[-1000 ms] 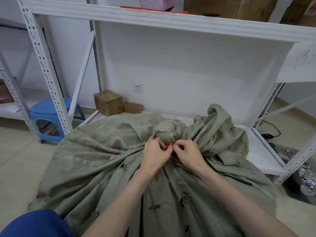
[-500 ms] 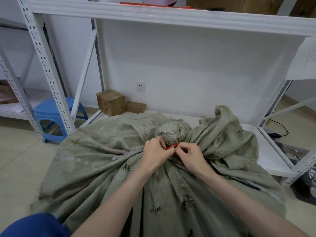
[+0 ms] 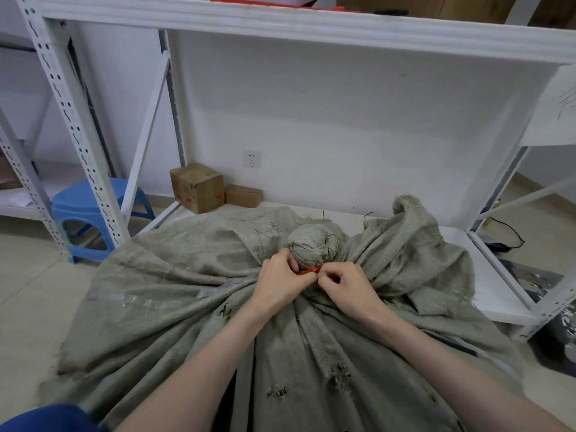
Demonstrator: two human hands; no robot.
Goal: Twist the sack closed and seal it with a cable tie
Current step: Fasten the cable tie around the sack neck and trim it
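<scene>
Sitting across the middle of the floor and reaching onto the low white shelf (image 3: 486,294) behind it is a big grey-green woven sack (image 3: 174,294), pretty beat up: frayed holes in the near fabric, loose threads, some scribbled black marking on its far side. Its mouth is twisted into a tight round knob (image 3: 311,247) at the far centre, with pleats fanning out from the neck in every direction. A loose flap of sack cloth bunches up to the right of the knob.

Right under the knob there's a red cable tie (image 3: 310,270) around the neck; only a short bit of it shows between the fingers. The left hand (image 3: 277,283) has its grip pinched on the tie's left end, and the right hand (image 3: 346,285) is pinching the right end, fingers curled in. Both hands rest against the sack's neck, nearly touching each other.

A blue stool (image 3: 90,210) sits far left, two cardboard boxes (image 3: 199,187) by the wall.
</scene>
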